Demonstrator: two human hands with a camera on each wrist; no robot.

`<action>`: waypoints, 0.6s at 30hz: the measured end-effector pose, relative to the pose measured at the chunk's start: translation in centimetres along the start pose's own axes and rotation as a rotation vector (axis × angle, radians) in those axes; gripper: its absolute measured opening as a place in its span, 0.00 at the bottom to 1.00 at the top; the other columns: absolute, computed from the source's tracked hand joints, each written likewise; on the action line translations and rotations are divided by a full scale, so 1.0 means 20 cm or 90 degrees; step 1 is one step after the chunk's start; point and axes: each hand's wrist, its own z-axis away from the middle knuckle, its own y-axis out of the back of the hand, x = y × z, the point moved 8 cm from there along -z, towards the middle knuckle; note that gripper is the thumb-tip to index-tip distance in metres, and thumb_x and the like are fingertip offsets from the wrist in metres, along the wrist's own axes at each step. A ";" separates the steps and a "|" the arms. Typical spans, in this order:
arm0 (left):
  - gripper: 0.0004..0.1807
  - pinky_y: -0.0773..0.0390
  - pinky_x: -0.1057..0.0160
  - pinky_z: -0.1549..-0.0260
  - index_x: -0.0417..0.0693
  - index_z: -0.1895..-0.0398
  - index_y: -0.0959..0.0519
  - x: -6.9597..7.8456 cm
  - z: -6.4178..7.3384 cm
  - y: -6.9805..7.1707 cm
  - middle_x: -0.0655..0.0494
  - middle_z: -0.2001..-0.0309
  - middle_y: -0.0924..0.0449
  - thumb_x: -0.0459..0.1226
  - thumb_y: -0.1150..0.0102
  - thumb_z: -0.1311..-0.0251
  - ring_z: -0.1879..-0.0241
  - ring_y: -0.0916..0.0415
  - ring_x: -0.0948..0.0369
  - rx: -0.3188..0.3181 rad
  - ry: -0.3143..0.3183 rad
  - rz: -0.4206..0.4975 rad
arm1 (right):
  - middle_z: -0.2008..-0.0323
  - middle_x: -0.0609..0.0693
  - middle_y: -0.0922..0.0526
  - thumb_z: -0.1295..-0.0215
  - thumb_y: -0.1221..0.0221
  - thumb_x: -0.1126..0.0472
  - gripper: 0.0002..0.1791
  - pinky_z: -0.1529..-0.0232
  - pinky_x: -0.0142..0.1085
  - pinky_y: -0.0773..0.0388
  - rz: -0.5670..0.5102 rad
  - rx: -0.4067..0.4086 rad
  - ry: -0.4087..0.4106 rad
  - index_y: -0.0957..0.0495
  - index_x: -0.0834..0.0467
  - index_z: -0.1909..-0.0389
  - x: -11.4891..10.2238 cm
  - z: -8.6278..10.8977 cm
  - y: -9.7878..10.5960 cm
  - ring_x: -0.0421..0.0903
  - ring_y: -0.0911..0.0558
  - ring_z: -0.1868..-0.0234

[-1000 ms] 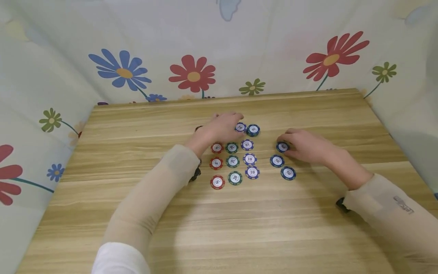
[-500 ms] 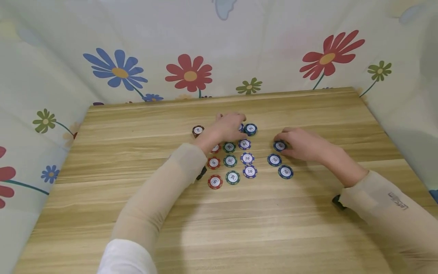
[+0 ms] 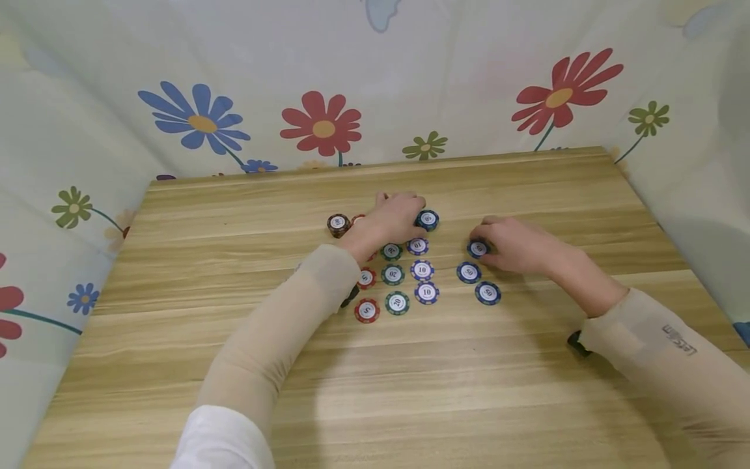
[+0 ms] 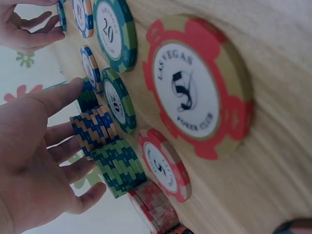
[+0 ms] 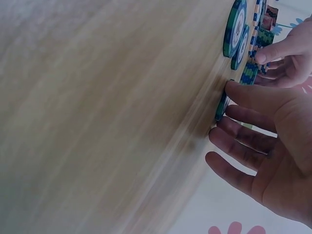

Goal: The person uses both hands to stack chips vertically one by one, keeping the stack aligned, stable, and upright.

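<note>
My left hand (image 3: pixel 397 218) is bent over a row of poker chip stacks. Its thumb lies on the near side and its fingers on the far side, holding the blue-and-orange stack of poker chips (image 4: pixel 95 127). The dark blue-green stack (image 3: pixel 428 220) stands right beside the fingertips. My right hand (image 3: pixel 517 245) pinches a dark blue-green chip marked 50 (image 3: pixel 478 248) between thumb and index finger, at table level; its other fingers are loosely bent in the right wrist view. Two more 50 chips (image 3: pixel 469 272) lie flat in front of it.
Flat red (image 3: pixel 367 311), green (image 3: pixel 397 302) and blue (image 3: pixel 427 292) chips lie in columns before the left hand. A green stack (image 4: pixel 119 168), a red stack (image 4: pixel 155 207) and a dark stack (image 3: pixel 338 225) continue the row leftward. A flowered sheet (image 3: pixel 322 65) hangs behind the wooden table (image 3: pixel 410 391).
My left hand has shifted slightly right along the stacks, uncovering the dark stack at the row's left end. The right hand stays at the same 50 chip. The view has drifted a little.
</note>
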 end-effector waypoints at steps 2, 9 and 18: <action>0.32 0.43 0.43 0.39 0.48 0.29 0.29 0.00 0.00 0.00 0.53 0.34 0.27 0.52 0.37 0.30 0.37 0.30 0.55 0.003 -0.001 0.001 | 0.50 0.59 0.19 0.35 0.30 0.61 0.22 0.49 0.53 0.21 -0.002 0.000 0.001 0.19 0.65 0.43 0.00 0.00 0.00 0.54 0.18 0.51; 0.29 0.42 0.43 0.40 0.50 0.32 0.27 -0.01 -0.01 -0.01 0.53 0.37 0.25 0.52 0.38 0.30 0.39 0.29 0.54 0.027 -0.017 0.015 | 0.51 0.58 0.19 0.34 0.31 0.60 0.21 0.50 0.52 0.21 -0.006 0.000 -0.003 0.18 0.65 0.44 0.02 0.00 -0.01 0.52 0.18 0.53; 0.24 0.41 0.45 0.42 0.52 0.37 0.24 -0.01 -0.02 0.00 0.56 0.41 0.22 0.51 0.38 0.29 0.44 0.27 0.56 0.039 -0.013 0.019 | 0.53 0.58 0.19 0.35 0.32 0.58 0.21 0.53 0.50 0.20 -0.006 0.009 0.001 0.19 0.66 0.46 0.03 -0.01 0.00 0.51 0.19 0.57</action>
